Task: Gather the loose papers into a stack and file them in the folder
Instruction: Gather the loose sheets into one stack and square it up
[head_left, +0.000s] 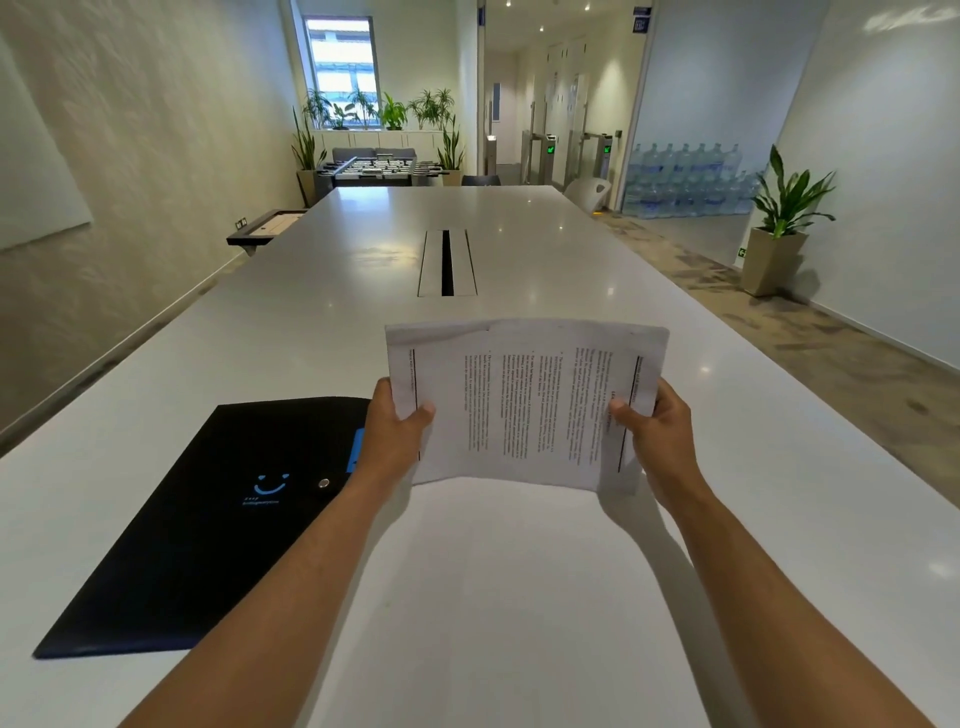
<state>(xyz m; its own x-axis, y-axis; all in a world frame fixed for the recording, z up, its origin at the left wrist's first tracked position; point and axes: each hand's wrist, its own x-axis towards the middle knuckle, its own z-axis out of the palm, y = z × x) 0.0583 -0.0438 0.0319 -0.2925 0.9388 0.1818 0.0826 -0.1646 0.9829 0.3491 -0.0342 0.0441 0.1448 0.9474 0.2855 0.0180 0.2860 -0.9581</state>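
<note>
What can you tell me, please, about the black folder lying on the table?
The black folder lies flat and closed on the white table, turned at an angle, to the left of the papers. It looks like matte plastic or card, with a blue smiley logo, small blue text beneath it and a silver snap button near its right edge. A blue patch shows beside the left hand, whose forearm crosses over its right corner. Neither hand grips it.

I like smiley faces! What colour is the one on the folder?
Blue, on the black folder, in the head view.
</note>
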